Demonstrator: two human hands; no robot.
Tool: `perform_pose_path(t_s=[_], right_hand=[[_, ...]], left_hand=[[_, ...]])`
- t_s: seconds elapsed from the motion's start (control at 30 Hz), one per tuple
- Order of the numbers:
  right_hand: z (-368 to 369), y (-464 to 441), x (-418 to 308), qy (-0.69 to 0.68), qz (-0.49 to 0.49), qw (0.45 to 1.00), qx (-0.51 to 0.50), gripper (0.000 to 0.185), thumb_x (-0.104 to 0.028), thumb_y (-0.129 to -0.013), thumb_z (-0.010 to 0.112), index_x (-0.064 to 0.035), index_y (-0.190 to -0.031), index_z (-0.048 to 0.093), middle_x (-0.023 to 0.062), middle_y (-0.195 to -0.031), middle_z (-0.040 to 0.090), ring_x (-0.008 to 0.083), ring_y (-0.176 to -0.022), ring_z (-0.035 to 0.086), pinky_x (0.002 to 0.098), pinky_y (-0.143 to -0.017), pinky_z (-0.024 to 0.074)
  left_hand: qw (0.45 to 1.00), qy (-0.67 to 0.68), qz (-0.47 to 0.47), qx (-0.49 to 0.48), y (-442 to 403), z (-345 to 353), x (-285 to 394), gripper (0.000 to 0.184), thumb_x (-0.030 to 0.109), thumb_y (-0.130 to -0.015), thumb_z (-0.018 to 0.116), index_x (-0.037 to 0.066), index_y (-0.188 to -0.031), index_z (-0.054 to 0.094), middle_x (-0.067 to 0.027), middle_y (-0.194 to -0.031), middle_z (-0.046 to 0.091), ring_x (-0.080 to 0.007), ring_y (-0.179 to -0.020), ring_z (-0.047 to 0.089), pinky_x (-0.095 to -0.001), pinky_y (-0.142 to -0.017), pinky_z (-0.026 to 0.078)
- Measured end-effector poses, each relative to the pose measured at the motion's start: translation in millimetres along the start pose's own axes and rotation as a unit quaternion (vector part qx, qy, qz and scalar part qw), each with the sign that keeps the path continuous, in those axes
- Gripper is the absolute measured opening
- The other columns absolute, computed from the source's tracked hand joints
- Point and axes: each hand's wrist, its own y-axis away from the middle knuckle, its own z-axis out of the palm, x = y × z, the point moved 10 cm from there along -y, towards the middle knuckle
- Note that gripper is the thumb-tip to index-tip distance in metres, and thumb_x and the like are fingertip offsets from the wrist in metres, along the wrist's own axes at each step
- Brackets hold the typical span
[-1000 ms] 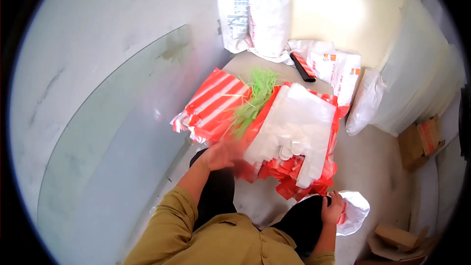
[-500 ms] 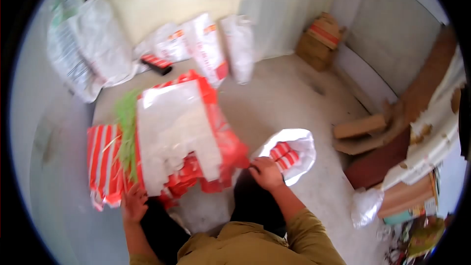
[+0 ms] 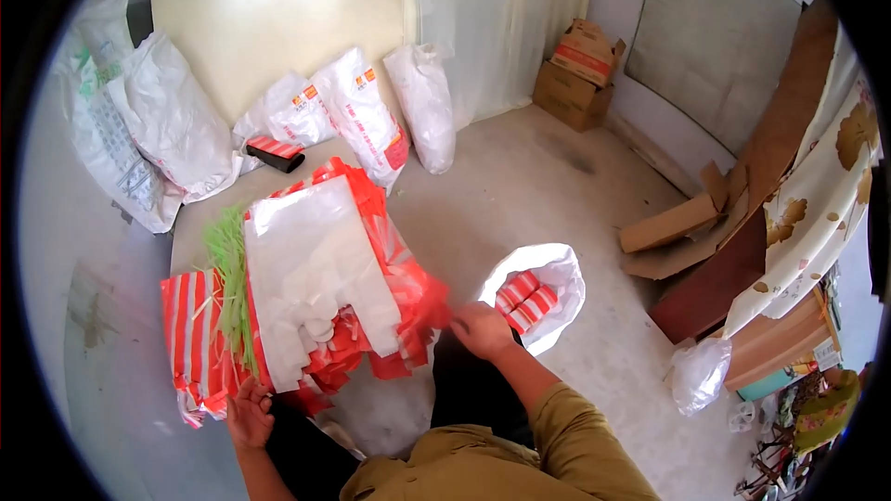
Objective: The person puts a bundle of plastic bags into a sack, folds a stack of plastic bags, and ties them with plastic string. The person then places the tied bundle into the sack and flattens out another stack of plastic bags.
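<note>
My left hand [image 3: 249, 415] is palm up with loosely curled fingers apart and nothing in it, beside the lower edge of the red-and-white striped bags [image 3: 190, 329]. Thin green strips [image 3: 227, 264] lie between those and a pile of white plastic bags [image 3: 311, 241]. Red plastic bags [image 3: 408, 283] show under and around the white ones. At the pile's right edge, my right hand [image 3: 481, 329] has its fingers closed on a slightly blurred edge of red plastic. Striped red bundles [image 3: 527, 301] sit inside an open white sack [image 3: 571, 283] just beyond that hand.
Filled white sacks [image 3: 176, 121] lean at the back left, with more [image 3: 362, 116] by the pale panel. A black roll with a striped cover [image 3: 276, 154] lies before them. Cardboard boxes [image 3: 571, 95] stand at the back; loose cardboard [image 3: 673, 223] and a clear bag [image 3: 699, 376] are right.
The view has swung right. My right hand has gone from beside the white sack to the pile's right edge and closed on red plastic. My left hand has turned palm up.
</note>
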Motion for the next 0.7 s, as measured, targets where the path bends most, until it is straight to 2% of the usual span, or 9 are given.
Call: perform_pose_path(t_s=[0.2,0.23,0.33,0.4,0.47,0.53,0.6,0.63,0.7], right_hand=[[8.1,-6.1,10.4,-0.002,0.06,0.997,-0.052,0.019,-0.023,-0.09,0.066,-0.0081,-0.101,0.07,0.0138,-0.104,0.07,0.0363,-0.103,0.064,0.0455,-0.089,0.0534],[8.0,-7.2,9.0,0.008,0.047,0.998,-0.048,0.02,-0.024,-0.09,0.066,-0.0082,-0.101,0.071,0.0129,-0.106,0.071,0.0354,-0.103,0.065,0.045,-0.09,0.0535],[9.1,-4.7,11.7,-0.011,0.023,1.0,-0.005,0.021,-0.026,-0.09,0.067,-0.0081,-0.1,0.072,0.0119,-0.109,0.071,0.0342,-0.105,0.065,0.0445,-0.091,0.0535],[10.8,-5.2,11.3,-0.003,0.035,0.999,-0.023,0.022,-0.027,-0.09,0.067,-0.0076,-0.1,0.072,0.0117,-0.112,0.072,0.0327,-0.108,0.065,0.0436,-0.094,0.053],[15.6,-4.5,16.5,0.001,0.023,1.0,0.002,0.022,-0.027,-0.091,0.067,-0.0075,-0.101,0.073,0.0116,-0.112,0.072,0.0326,-0.109,0.065,0.044,-0.095,0.0524],[17.8,-5.1,17.0,0.01,0.041,0.999,-0.018,0.023,-0.026,-0.091,0.067,-0.0073,-0.101,0.073,0.0115,-0.112,0.072,0.0328,-0.108,0.065,0.0444,-0.095,0.0522],[19.8,-3.6,19.9,0.021,0.05,0.998,-0.031,0.023,-0.026,-0.091,0.066,-0.0072,-0.101,0.073,0.0115,-0.111,0.072,0.033,-0.108,0.065,0.0447,-0.096,0.0521],[22.0,-3.1,21.3,0.025,0.05,0.998,-0.033,0.023,-0.026,-0.091,0.066,-0.0071,-0.101,0.074,0.0116,-0.11,0.073,0.0331,-0.108,0.065,0.0448,-0.096,0.0521],[20.8,-3.9,19.9,0.02,0.043,0.998,-0.036,0.022,-0.025,-0.091,0.066,-0.0065,-0.101,0.074,0.0121,-0.109,0.073,0.0338,-0.107,0.065,0.0448,-0.096,0.0519]], left_hand=[[0.999,-0.052,-0.012,-0.008,-0.3,7.4,-5.8,0.063,0.052,-0.102,0.054,0.008,-0.147,0.048,-0.018,-0.129,0.065,-0.0277,-0.104,0.068,-0.0414,-0.073,0.063],[0.995,-0.098,-0.024,0.004,-2.0,21.6,-7.1,0.057,0.048,-0.102,0.058,0.009,-0.142,0.052,-0.0147,-0.126,0.066,-0.0255,-0.102,0.068,-0.0401,-0.074,0.063],[0.987,-0.137,0.051,0.068,-14.6,71.5,15.9,0.045,0.038,-0.101,0.064,0.008,-0.134,0.057,-0.0097,-0.117,0.065,-0.0228,-0.101,0.066,-0.0344,-0.075,0.061],[0.892,-0.392,0.2,0.109,-8.6,153.6,70.2,0.035,0.028,-0.097,0.069,0.006,-0.123,0.059,-0.0061,-0.11,0.063,-0.0188,-0.099,0.063,-0.0315,-0.078,0.057],[0.779,-0.475,0.403,0.069,30.3,284.7,109.7,0.029,0.019,-0.094,0.07,0.005,-0.117,0.059,-0.0046,-0.107,0.06,-0.0195,-0.096,0.06,-0.0318,-0.083,0.053],[0.568,-0.591,0.573,0.024,90.0,377.7,131.3,0.029,0.024,-0.094,0.068,0.006,-0.115,0.059,-0.0049,-0.106,0.058,-0.0239,-0.094,0.058,-0.0401,-0.089,0.051],[0.359,-0.586,0.727,-0.01,158.9,446.5,127.5,0.029,0.026,-0.099,0.053,-0.002,-0.105,0.059,-0.009,-0.096,0.057,-0.0292,-0.094,0.055,-0.0474,-0.094,0.051],[0.354,-0.565,0.741,-0.077,183.8,459.3,134.4,0.033,0.03,-0.1,0.052,0.0,-0.108,0.061,-0.0098,-0.099,0.059,-0.0305,-0.098,0.055,-0.0512,-0.099,0.048],[0.375,-0.469,0.794,-0.091,229.7,460.8,154.4,0.039,0.036,-0.101,0.051,0.005,-0.119,0.064,-0.0113,-0.111,0.063,-0.033,-0.11,0.056,-0.0577,-0.108,0.04]])
